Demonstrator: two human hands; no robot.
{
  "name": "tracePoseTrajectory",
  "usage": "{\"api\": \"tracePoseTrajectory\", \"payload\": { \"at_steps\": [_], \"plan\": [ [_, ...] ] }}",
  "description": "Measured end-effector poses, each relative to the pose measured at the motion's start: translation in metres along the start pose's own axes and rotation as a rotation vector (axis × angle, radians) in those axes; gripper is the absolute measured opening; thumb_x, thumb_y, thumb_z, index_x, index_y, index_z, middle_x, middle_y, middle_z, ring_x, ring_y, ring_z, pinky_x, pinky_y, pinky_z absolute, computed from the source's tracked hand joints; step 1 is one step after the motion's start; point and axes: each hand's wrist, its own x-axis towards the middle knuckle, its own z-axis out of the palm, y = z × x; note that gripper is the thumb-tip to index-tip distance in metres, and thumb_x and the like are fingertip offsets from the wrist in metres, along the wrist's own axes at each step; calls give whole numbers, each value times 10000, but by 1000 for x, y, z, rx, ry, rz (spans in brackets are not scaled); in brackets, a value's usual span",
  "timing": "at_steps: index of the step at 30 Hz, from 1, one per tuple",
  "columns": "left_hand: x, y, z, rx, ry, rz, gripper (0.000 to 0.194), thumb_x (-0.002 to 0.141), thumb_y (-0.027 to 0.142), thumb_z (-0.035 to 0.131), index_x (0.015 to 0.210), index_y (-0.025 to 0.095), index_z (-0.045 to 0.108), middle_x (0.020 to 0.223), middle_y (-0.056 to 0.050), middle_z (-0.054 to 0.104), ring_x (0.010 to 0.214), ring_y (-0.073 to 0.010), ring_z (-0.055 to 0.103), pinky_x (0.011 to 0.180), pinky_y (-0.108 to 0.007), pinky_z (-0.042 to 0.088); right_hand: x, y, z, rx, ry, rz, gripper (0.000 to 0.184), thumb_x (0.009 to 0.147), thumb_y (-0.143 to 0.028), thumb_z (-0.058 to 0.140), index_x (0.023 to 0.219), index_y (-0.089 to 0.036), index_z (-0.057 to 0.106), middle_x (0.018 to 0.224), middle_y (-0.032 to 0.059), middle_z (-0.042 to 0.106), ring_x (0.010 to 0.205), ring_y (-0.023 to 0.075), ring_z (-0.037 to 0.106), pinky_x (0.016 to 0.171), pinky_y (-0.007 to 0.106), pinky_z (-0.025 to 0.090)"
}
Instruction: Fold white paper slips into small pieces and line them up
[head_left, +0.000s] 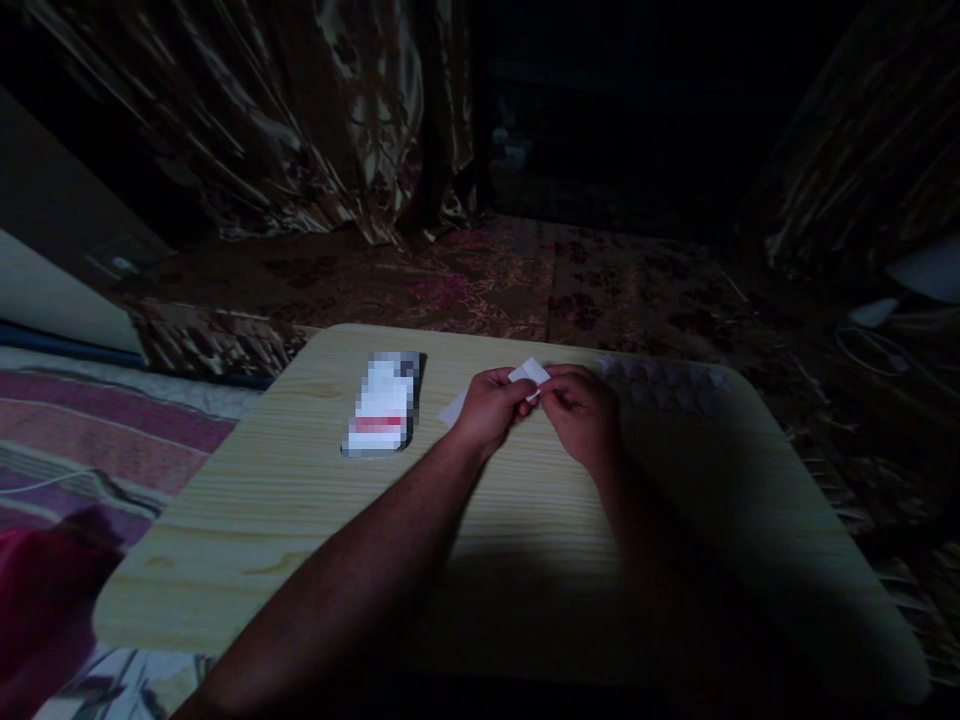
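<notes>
A small white piece of folded paper (529, 372) is pinched between my two hands above the far half of the table. My left hand (491, 405) grips its left and lower side, thumb on top. From the right, my right hand (581, 405) closes its fingers on the paper's right edge. Another pale sheet of paper (453, 410) lies on the table, partly hidden behind my left hand. Just right of my right hand, several small folded paper pieces (664, 385) sit in rows, dim in shadow.
On the wooden table (300, 520), a phone-shaped item (381, 405), blurred out, lies left of my hands. A bed with a striped cover (112, 420) adjoins the left side. Behind hang patterned curtains (375, 120). At the far right are a lamp (930, 270) and a white cable.
</notes>
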Motion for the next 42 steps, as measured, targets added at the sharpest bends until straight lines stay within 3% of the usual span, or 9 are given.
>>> {"api": "tracePoseTrajectory", "payload": {
  "at_steps": [7, 15, 19, 24, 31, 42],
  "plan": [
    [-1, 7, 1, -31, -24, -75, 117, 634, 212, 686, 631, 109, 631, 524, -8, 587, 401, -55, 432, 379, -203, 255, 2, 7, 2, 65, 7, -14, 93, 777, -153, 603, 756, -224, 658, 955, 40, 686, 844, 163, 661, 650, 258, 547],
    [0, 6, 2, -14, -33, -60, 174, 675, 265, 692, 639, 109, 623, 530, -10, 584, 391, -60, 436, 370, -209, 281, 0, 7, 2, 85, -16, 16, 85, 783, -174, 598, 759, -220, 664, 952, 43, 695, 845, 163, 668, 653, 253, 549],
    [1, 6, 2, -24, -7, -69, 159, 667, 243, 687, 633, 100, 627, 535, -17, 590, 382, -58, 430, 361, -210, 272, -2, 10, 6, 127, -10, 131, 36, 774, -229, 614, 775, -224, 650, 941, 37, 712, 824, 170, 679, 691, 273, 552],
    [0, 7, 3, -37, 14, -76, 169, 674, 248, 694, 633, 100, 623, 517, -10, 571, 376, -58, 419, 359, -211, 260, -1, 13, 5, 235, 1, 365, 109, 754, -279, 616, 831, -203, 624, 719, 16, 699, 652, 162, 664, 600, 265, 529],
    [0, 2, 3, 7, 32, -22, 221, 695, 294, 715, 629, 119, 597, 514, 3, 559, 384, -56, 415, 387, -217, 265, 3, 4, 3, 363, -76, 574, 190, 744, -352, 622, 699, -167, 619, 532, -9, 615, 475, 118, 561, 485, 228, 458],
    [1, -3, 2, 55, 35, 1, 246, 718, 344, 714, 656, 135, 599, 497, 20, 533, 400, -61, 414, 410, -222, 268, 2, 7, 7, 441, -67, 635, 133, 698, -299, 607, 682, -168, 626, 521, -23, 592, 467, 103, 525, 472, 219, 428]
  ]
}}
